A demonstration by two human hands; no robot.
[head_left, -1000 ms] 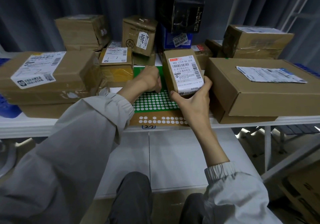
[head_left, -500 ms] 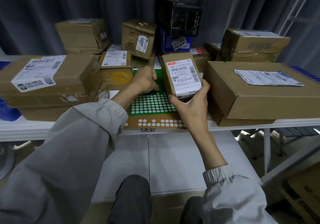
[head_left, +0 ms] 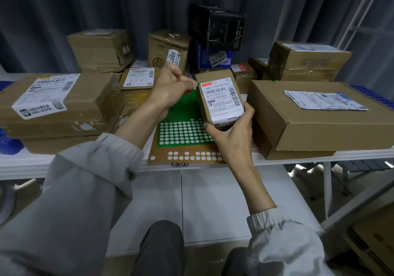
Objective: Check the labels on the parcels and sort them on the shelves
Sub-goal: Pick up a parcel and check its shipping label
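Head cam: your right hand grips the small parcel from below, label up, lifted over the green sticker sheet; your left hand is curled just beside its top-left corner, thumb & finger pinched; can't tell if they hold anything; big flat box sits just to the right on the shelf.

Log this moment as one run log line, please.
right hand grips small labelled parcel, label up | left hand curled beside parcel, apparently empty | green dotted sheet on shelf below
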